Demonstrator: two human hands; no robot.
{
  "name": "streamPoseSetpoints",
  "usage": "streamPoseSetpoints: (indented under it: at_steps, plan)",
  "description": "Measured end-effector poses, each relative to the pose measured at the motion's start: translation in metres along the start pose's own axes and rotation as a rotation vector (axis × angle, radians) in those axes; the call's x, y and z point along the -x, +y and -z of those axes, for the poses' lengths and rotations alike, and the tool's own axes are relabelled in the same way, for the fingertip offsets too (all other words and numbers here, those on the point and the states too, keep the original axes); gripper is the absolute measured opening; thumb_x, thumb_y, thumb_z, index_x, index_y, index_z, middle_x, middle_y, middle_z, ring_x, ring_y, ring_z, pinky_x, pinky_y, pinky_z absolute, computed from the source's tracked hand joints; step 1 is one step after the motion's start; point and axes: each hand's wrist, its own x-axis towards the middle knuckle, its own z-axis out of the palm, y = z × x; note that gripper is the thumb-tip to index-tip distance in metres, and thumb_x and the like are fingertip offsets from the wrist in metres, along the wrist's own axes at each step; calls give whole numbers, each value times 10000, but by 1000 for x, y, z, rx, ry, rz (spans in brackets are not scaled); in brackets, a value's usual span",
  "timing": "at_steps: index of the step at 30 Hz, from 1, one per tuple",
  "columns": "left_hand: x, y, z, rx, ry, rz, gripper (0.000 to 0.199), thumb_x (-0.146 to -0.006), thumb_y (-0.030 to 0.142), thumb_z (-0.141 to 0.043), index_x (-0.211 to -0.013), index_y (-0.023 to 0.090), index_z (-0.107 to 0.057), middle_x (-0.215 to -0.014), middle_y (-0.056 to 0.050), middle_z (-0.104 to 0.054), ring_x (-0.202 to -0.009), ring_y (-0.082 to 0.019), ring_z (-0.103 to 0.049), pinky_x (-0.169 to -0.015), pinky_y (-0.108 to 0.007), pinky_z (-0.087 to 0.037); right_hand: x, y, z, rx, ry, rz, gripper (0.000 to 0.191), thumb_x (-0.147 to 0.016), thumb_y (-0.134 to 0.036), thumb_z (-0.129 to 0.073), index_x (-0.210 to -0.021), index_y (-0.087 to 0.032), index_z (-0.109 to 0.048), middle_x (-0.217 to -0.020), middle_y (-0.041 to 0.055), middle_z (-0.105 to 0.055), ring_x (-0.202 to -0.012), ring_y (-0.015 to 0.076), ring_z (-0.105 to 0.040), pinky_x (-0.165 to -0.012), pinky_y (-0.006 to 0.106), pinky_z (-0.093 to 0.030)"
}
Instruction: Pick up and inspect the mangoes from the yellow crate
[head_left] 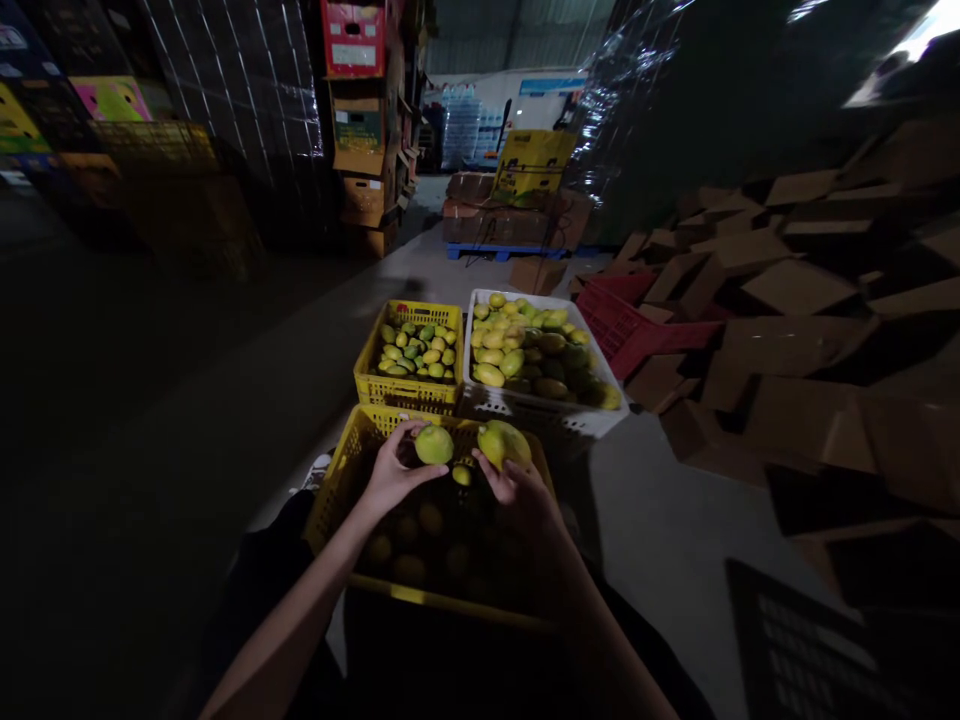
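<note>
The left fingers (pixel 418 428) grip a lemon (pixel 434 445) over the near crate's (pixel 420 597) far edge; the right fingers (pixel 484 462) grip a larger fruit (pixel 504 444) near its far-right corner. Shadow blurs the fruit inside; the right palm is hidden.
</note>
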Motion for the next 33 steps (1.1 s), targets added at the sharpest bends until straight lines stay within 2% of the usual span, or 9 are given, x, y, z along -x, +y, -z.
streamPoseSetpoints:
  at_steps: [3,6,7,9,12,15,20,33]
  plan:
    - [3,1,-4,-52,-52,-31,599,-560,333,-847,-1071,205,-561,-1039,-59,-622,-963,-206,-595,-883,-338,-472,3,-2,-5,-98,-97,-77,399,-705,-492,-638,-1004,-229,-616,-887,75,-714,-806,245,-687,-712,410,-561]
    - [5,1,-4,-101,-72,-56,587,-575,332,-842,-1079,200,-572,-1035,-62,-627,-960,-211,-589,-876,-338,-465,6,-7,-8,-120,-150,-144,480,-613,-427,-758,-1006,-213,-582,-884,54,-699,-785,218,-669,-710,356,-558]
    - [5,1,-3,-114,-60,-61,588,-576,334,-841,-1082,200,-574,-1042,-64,-629,-966,-214,-588,-881,-341,-462,6,-9,-9,-82,-163,-122,500,-577,-404,-791,-985,-206,-580,-881,49,-692,-784,211,-659,-713,342,-553]
    - [4,2,0,-150,-36,-79,587,-581,338,-838,-1089,200,-577,-1062,-67,-628,-983,-219,-586,-898,-350,-455,6,-12,-8,56,-189,10,516,-549,-377,-815,-971,-190,-584,-913,59,-684,-825,217,-645,-756,340,-542]
    - [3,6,5,-249,-39,-165,552,-607,338,-828,-1089,212,-590,-1094,-69,-615,-1026,-228,-573,-922,-359,-443,7,-11,-7,276,-171,240,543,-608,-368,-791,-1073,-178,-587,-1054,107,-672,-968,258,-628,-889,396,-503]
    - [3,10,8,-353,-46,-274,489,-652,325,-805,-1083,229,-596,-1085,-65,-598,-1036,-225,-562,-920,-362,-446,9,-8,-7,410,-111,358,527,-686,-375,-739,-1150,-189,-574,-1135,127,-654,-1042,282,-615,-940,437,-480]
    - [5,9,7,-434,-31,-353,436,-697,289,-774,-1092,243,-595,-1104,-67,-563,-1071,-223,-546,-931,-363,-448,12,-5,-7,497,-82,419,478,-753,-351,-684,-1190,-211,-549,-1150,120,-640,-1033,277,-621,-925,442,-497]
    - [7,12,9,-504,-59,-394,390,-750,226,-724,-1112,255,-581,-1122,-68,-548,-1110,-213,-540,-958,-353,-445,12,-2,-7,504,-68,452,477,-771,-314,-672,-1222,-225,-545,-1191,115,-619,-1081,274,-603,-945,436,-506]
